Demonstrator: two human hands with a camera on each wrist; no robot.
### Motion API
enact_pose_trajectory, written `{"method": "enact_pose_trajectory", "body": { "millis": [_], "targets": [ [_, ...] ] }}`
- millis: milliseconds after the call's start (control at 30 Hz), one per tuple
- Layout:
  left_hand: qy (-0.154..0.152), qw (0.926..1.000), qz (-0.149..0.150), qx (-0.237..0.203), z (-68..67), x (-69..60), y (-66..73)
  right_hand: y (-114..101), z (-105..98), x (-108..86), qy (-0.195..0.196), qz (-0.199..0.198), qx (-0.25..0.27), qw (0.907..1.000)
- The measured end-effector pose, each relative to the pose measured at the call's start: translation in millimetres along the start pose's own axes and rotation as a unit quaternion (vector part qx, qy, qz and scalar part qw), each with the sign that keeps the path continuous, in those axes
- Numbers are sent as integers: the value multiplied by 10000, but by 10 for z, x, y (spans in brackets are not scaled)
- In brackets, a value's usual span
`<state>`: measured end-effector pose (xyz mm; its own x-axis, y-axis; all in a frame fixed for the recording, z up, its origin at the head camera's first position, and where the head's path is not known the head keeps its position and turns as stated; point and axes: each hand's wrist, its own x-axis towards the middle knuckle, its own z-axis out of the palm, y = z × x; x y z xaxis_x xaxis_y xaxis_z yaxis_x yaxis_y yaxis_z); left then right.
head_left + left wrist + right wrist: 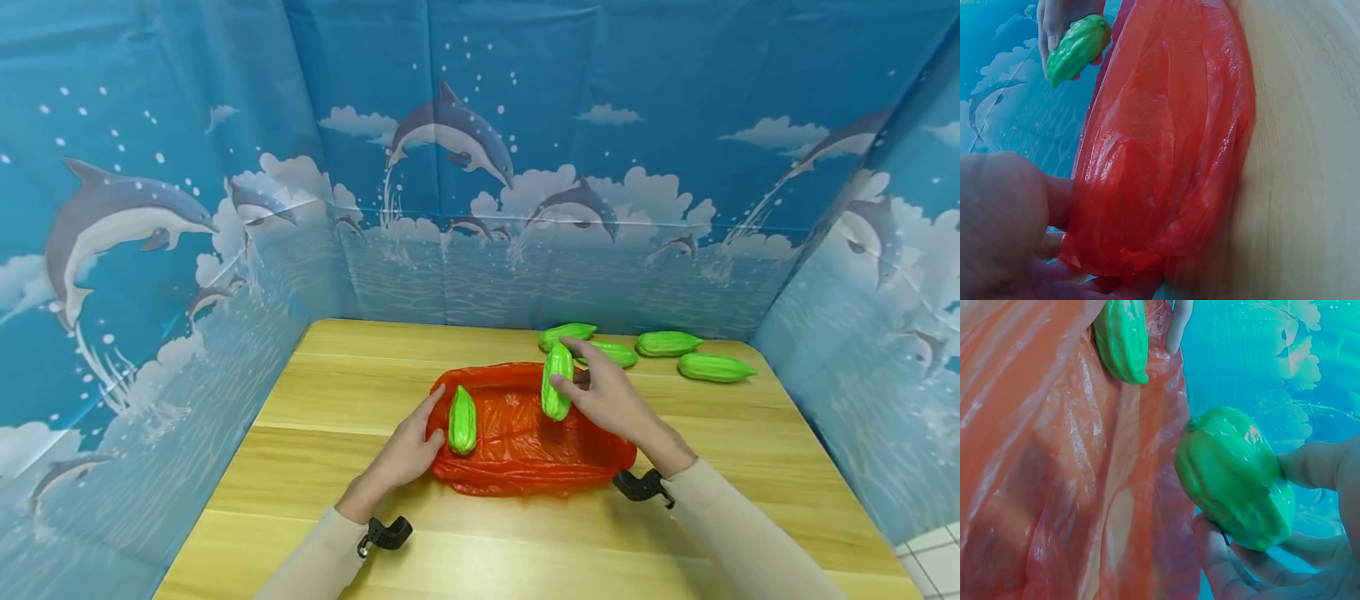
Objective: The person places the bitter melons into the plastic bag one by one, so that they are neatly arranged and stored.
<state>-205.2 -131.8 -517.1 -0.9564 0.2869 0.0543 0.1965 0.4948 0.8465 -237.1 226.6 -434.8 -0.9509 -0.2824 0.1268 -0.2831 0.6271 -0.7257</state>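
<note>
An open red plastic bag (513, 429) lies on the table, its mouth spread wide. At its left end my left hand (408, 442) holds the edge, thumb and fingers on either side of the plastic; some fingers are partly hidden in the left wrist view. One green ridged gourd (462, 425) rests inside the bag near that hand, pointed end away from me. Over the bag's right part, my right hand (607, 396) grips another green ridged gourd (1232, 478) between thumb and fingers. This gourd is held upright, above the bag's floor.
Several more green gourds lie at the back right of the wooden table (337, 367), two of them (669, 342) (716, 367) toward the right corner. Others (567, 334) are partly behind my right hand. A dolphin-print curtain (465, 275) stands along the back and both sides.
</note>
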Motion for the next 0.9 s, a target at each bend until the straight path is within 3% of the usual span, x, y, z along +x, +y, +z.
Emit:
{"method": "enact_pose_trajectory", "body": {
  "millis": [500,900],
  "targets": [
    [-62,10000,-7,18,-8,-5,-16,-142,130,164,-504,-91,138,9986],
    [-107,9999,-61,20,-9,-3,-20,-230,241,279,-841,-140,-132,9963]
  ]
}}
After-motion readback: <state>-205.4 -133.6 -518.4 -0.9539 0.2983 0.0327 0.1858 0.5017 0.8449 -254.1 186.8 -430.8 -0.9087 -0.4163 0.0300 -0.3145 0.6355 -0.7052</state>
